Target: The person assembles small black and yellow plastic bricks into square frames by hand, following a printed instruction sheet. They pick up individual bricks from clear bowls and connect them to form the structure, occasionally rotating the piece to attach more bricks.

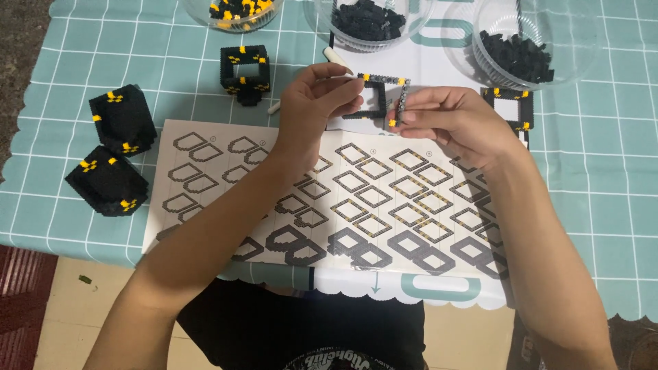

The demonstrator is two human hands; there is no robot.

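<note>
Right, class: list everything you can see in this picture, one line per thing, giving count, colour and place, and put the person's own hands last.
Square brick frame: one, black with yellow dots, held between both hands above the sheet.
Instruction sheet: one, white with grey diagrams, centre of table.
Tablecloth: one, teal with white grid, over the table.
Clear bowls: three, holding small black or black-and-yellow bricks, along the top edge.
Finished blocks: two, black with yellow, at the left.
Hollow cube: one, black and yellow, upper left of centre.
Flat frame: one, black and yellow, behind the right hand.
Left hand: gripping the frame's left side.
Right hand: pinching the frame's right side.
</note>
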